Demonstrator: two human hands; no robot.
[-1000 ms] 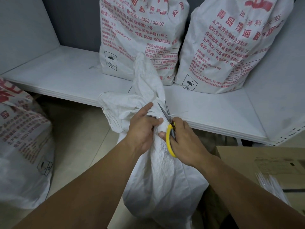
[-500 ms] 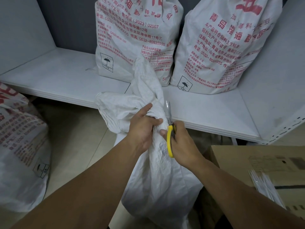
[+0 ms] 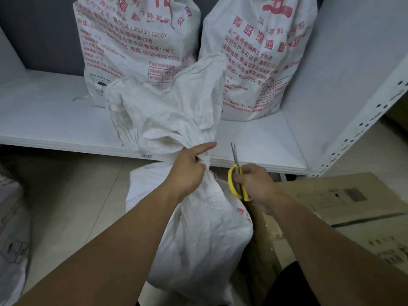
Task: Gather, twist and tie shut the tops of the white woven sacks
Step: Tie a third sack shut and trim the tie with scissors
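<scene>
A white woven sack (image 3: 198,235) stands on the floor in front of me, its top gathered into a neck with the loose cloth fanning out above. My left hand (image 3: 187,171) grips that neck, forefinger stretched out to the right. Just right of the neck, clear of the cloth, my right hand (image 3: 256,184) holds yellow-handled scissors (image 3: 236,173), their blades pointing up and nearly closed. Whether a tie goes round the neck is hidden by my left hand.
Two full printed sacks (image 3: 136,45) (image 3: 260,54) stand on a low white shelf (image 3: 55,120). Another printed sack (image 3: 11,250) sits at the left edge on the tiled floor. A flat cardboard box (image 3: 344,199) lies to the right, beside a perforated shelf upright (image 3: 362,122).
My right hand has drawn the scissors away from the sack's neck to the right. The loose sack top has spread wider. The view has moved closer and tilted up a little.
</scene>
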